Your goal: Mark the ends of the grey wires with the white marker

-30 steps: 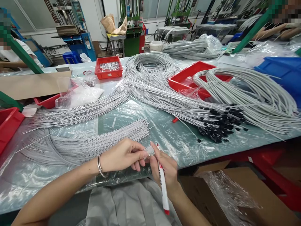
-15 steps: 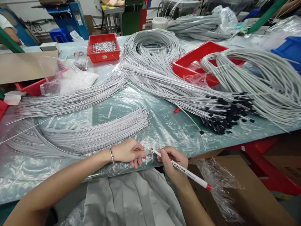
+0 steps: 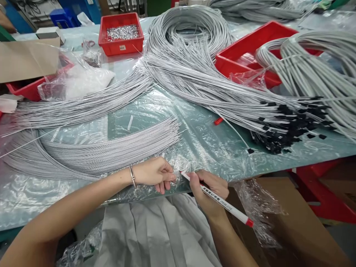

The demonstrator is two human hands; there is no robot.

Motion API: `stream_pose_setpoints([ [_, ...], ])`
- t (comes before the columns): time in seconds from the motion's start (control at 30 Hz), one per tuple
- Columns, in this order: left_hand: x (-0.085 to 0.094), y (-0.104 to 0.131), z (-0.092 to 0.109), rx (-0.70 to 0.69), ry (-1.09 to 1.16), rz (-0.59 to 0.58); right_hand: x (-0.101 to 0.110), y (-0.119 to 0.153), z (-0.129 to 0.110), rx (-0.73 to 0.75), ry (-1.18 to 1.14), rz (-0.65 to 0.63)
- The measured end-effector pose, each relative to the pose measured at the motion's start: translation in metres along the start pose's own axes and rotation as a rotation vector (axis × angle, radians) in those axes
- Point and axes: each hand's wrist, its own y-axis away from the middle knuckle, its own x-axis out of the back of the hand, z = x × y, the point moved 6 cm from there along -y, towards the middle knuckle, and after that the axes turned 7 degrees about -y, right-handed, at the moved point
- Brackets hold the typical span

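Lining table (image 3: 194,148): plastic sheet (image 3: 155,98) | near edge: held marker (image 3: 222,202) | behind: blue stool (image 3: 61,18)

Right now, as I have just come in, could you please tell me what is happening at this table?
A person's left hand pinches a small clear piece at the near edge of the table. The right hand holds a white marker, its red tip pointing at that piece; whether they touch, I cannot tell. Just beyond the left hand lies a bundle of wires, and farther back stands a red box of small shiny parts.
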Motion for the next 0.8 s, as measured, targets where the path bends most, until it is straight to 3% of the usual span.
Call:
stream_pose_setpoints([
  [0.8,-0.0003,-0.0009,-0.0032,0.002,-0.017,-0.004,0.0010,0.0049,0.0066,-0.002,-0.065,-0.065],
])
